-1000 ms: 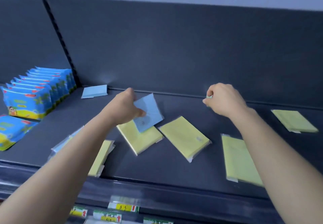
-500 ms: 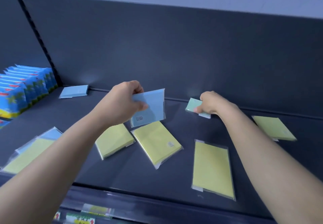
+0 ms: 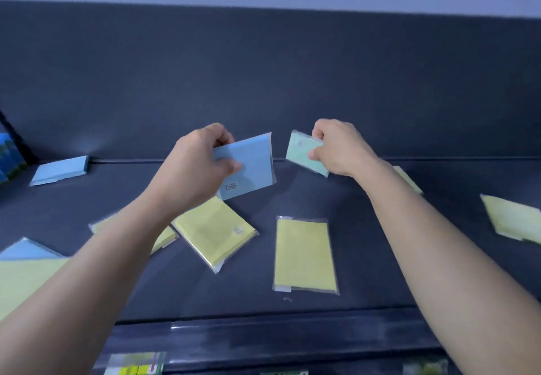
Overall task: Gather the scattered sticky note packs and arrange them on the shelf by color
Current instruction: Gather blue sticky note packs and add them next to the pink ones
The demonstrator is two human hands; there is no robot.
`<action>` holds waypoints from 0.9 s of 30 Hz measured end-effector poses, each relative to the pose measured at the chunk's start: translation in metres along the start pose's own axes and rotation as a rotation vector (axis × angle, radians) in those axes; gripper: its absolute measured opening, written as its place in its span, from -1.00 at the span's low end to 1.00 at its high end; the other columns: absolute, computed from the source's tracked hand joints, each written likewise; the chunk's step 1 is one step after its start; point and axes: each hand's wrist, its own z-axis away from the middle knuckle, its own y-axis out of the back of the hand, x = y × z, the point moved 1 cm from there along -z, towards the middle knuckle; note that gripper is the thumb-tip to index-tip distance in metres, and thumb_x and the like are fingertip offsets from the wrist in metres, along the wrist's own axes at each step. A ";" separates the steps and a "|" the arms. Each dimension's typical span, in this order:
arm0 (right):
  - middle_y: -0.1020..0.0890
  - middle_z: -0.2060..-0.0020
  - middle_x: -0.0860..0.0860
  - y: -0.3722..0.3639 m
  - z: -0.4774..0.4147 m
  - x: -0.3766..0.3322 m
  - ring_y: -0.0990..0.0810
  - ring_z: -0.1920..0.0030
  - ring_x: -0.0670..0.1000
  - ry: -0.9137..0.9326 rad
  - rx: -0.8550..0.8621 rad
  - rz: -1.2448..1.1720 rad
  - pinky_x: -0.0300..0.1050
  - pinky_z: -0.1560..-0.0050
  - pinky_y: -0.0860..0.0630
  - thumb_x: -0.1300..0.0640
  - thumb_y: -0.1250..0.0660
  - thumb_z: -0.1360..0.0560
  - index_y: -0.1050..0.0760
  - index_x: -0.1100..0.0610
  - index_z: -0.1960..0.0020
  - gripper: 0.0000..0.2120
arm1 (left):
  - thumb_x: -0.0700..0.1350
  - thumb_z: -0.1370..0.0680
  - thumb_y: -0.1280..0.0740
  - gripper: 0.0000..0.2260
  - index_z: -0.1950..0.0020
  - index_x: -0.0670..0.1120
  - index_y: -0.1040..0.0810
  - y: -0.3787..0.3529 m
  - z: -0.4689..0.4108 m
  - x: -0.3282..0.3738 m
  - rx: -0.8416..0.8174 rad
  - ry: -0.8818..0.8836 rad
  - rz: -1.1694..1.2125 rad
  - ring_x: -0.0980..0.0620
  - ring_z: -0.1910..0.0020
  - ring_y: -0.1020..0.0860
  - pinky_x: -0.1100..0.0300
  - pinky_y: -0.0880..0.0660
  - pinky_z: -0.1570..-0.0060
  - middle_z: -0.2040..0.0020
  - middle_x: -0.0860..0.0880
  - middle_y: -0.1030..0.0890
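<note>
Blue pack (image 3: 248,166) pinched in left hand (image 3: 202,166), pale green pack (image 3: 301,152) pinched in right hand (image 3: 339,149), both lifted at 12 o'clock above the shelf (image 3: 366,257). Gathering step; the next move probably joins blue to the second blue pack (image 3: 60,169) at 10 o'clock. Yellow packs (image 3: 303,254) lie scattered.

Six yellow packs (image 3: 215,231) lie on the one shelf (image 3: 366,272), some partly hidden by an arm or cut by the frame edge. Three are blue: one blue pack (image 3: 254,169) in the left hand (image 3: 199,166), two lying. One green pack (image 3: 301,152) is in the right hand (image 3: 342,149). Two hands show.
</note>
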 end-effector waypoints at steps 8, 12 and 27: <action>-0.56 -0.02 0.06 0.044 0.116 0.026 -0.54 0.02 0.14 -0.290 0.268 -0.052 0.05 0.09 -0.55 0.29 -0.20 -0.50 -0.52 0.12 -0.01 -0.82 | -0.15 -0.47 -0.40 -0.88 0.13 -0.08 -0.45 -0.012 0.035 0.036 -0.198 -0.242 0.236 0.09 0.29 -0.44 0.21 -0.31 0.38 0.20 0.04 -0.55; -0.59 -0.04 0.07 0.047 0.184 0.030 -0.52 -0.05 0.11 -0.394 0.321 0.002 -0.05 0.02 -0.47 0.26 -0.23 -0.52 -0.55 0.13 -0.07 -0.82 | -0.16 -0.47 -0.40 -0.90 0.14 -0.06 -0.47 -0.025 0.068 0.053 -0.341 -0.373 0.300 0.10 0.32 -0.43 0.23 -0.33 0.37 0.23 0.06 -0.56; -0.62 -0.14 0.11 0.131 0.537 0.098 -0.53 -0.19 0.14 -0.996 0.566 0.160 -0.10 -0.15 -0.42 0.26 -0.29 -0.49 -0.55 0.16 -0.18 -0.73 | -0.23 -0.46 -0.39 -0.88 0.16 -0.12 -0.45 -0.124 0.281 0.241 -0.838 -0.872 0.514 0.09 0.25 -0.46 0.32 -0.37 0.29 0.16 -0.03 -0.57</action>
